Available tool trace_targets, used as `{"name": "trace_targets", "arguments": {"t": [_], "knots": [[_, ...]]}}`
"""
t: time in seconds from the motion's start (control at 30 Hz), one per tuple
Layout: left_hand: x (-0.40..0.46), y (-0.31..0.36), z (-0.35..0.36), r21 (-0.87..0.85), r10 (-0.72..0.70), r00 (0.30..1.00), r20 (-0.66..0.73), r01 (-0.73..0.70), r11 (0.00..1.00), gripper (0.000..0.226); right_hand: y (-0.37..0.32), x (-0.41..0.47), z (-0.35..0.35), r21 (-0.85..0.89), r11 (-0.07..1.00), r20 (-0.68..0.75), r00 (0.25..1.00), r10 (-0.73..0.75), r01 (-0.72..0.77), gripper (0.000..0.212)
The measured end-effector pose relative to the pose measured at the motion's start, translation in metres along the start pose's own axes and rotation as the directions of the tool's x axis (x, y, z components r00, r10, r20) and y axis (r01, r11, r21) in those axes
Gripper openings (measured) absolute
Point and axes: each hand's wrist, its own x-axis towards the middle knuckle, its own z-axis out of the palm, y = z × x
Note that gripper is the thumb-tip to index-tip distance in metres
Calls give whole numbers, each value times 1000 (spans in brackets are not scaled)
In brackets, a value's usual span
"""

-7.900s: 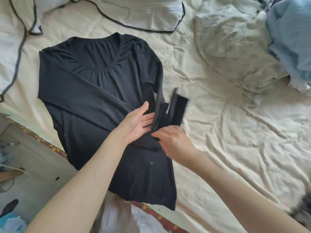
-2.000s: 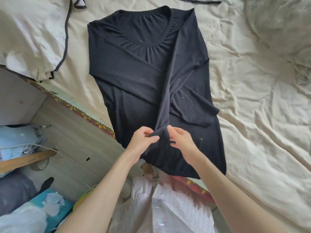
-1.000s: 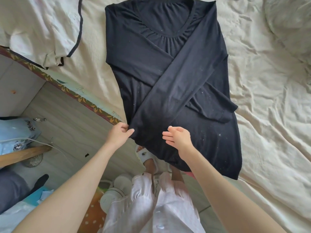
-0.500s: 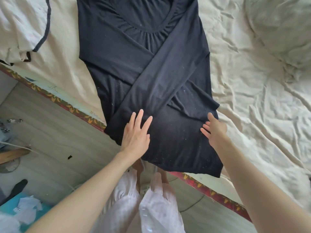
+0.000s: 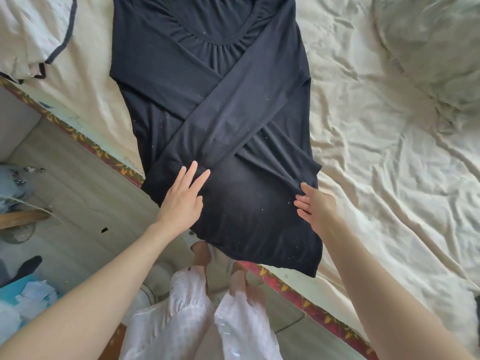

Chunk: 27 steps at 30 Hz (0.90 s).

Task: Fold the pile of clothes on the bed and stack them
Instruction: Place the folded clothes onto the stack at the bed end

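Note:
A black long-sleeved top (image 5: 220, 105) lies flat on the cream bed sheet (image 5: 376, 165), both sleeves crossed over its front, its hem hanging over the bed's edge. My left hand (image 5: 183, 201) rests flat on the lower left of the top, fingers straight and spread, just below the end of a crossed sleeve. My right hand (image 5: 315, 205) touches the top's lower right edge with straight fingers, next to the other sleeve's cuff.
A cream garment with dark piping (image 5: 33, 35) lies at the upper left. A crumpled pale cloth (image 5: 428, 42) sits at the upper right. The bed's patterned edge (image 5: 85, 141) runs diagonally, with floor clutter (image 5: 23, 289) below left and my legs (image 5: 202, 320) near the hem.
Both hands have let go of the sleeve and now lie flat on the lower part of the top. The right hand has moved out to the right edge.

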Motion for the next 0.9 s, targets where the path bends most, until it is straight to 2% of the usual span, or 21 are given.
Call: {"name": "trace_targets", "arguments": {"t": [0.1, 0.17, 0.23, 0.3, 0.37, 0.53, 0.57, 0.7, 0.8, 0.87, 0.9], "knots": [[-9, 1, 1, -273, -170, 966, -193, 114, 955, 44, 16, 4, -14, -271, 943, -106, 967, -231, 196, 23], [-11, -8, -3, -434, -364, 890, -273, 224, 872, 41, 30, 4, -23, -460, 843, -150, 911, -384, 280, 26], [-10, -25, -5, -564, -539, 807, -242, 335, 755, 48, 44, 5, -29, -528, 786, -162, 871, -464, 321, 28], [-7, -44, -5, -634, -643, 754, -132, 435, 640, 54, 57, 6, -33, -539, 771, -169, 853, -493, 339, 31], [-3, -56, 0, -680, -664, 747, -21, 476, 558, 56, 66, 7, -37, -538, 771, -161, 856, -491, 341, 31], [10, -73, 10, -855, -704, 704, 95, 420, 305, 56, 83, 11, -47, -584, 724, -53, 873, -485, 366, 32], [9, -76, 11, -850, -692, 710, 131, 440, 290, 60, 84, 12, -49, -570, 736, -37, 884, -466, 365, 33], [-1, -80, 23, -785, -622, 753, 216, 512, 348, 66, 83, 12, -51, -466, 808, 5, 914, -406, 361, 33], [-16, -83, 30, -812, -614, 756, 227, 495, 309, 50, 85, 8, -49, -357, 883, -39, 940, -340, 305, 24], [-29, -87, 34, -813, -590, 775, 226, 484, 324, 35, 90, 5, -48, -326, 905, -94, 943, -320, 274, 28], [-35, -89, 37, -798, -571, 784, 245, 497, 341, 36, 94, 4, -47, -307, 916, -110, 946, -304, 259, 31]]}}
